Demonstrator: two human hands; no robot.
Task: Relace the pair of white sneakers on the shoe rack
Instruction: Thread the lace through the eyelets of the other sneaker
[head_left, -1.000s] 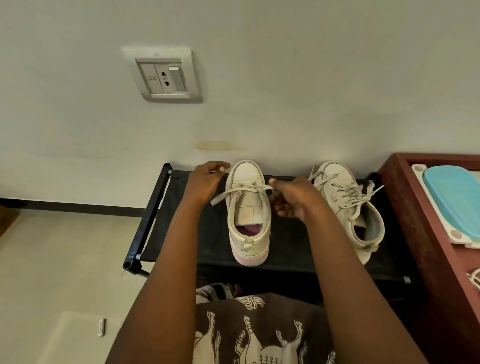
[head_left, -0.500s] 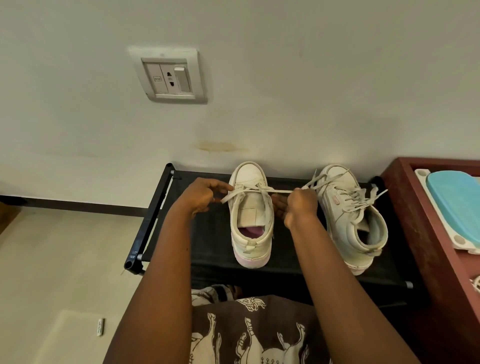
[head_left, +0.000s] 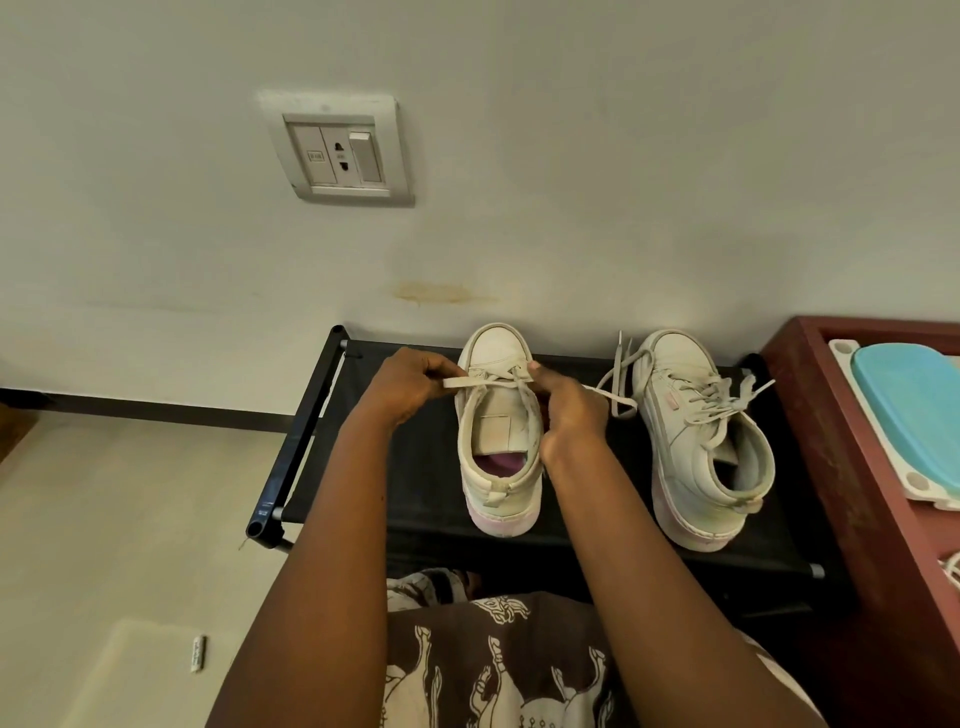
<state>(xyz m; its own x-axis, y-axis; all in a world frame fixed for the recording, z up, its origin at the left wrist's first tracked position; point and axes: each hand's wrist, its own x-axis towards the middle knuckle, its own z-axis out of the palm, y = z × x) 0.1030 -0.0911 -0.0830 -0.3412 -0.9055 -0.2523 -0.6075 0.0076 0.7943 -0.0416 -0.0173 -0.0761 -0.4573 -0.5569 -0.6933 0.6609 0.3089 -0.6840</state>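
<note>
Two white sneakers stand on the black shoe rack (head_left: 415, 457), toes toward the wall. The left sneaker (head_left: 498, 447) has its lace (head_left: 485, 382) only through the eyelets near the toe. My left hand (head_left: 410, 384) pinches one end of that lace at the shoe's left side. My right hand (head_left: 569, 410) holds the other end at the shoe's right edge, and the slack loops away to the right (head_left: 618, 402). The right sneaker (head_left: 701, 441) is laced, with loose ends lying over it.
A dark red wooden cabinet (head_left: 831, 415) stands right of the rack, holding a white tray with a blue lid (head_left: 909, 410). A wall socket (head_left: 340, 150) is above. Pale floor lies to the left, with a small white object (head_left: 197, 653). My patterned clothing is at the bottom.
My right hand has moved back left against the left sneaker, slackening the lace that was pulled taut toward the right shoe. My left hand stays at the shoe's left side.
</note>
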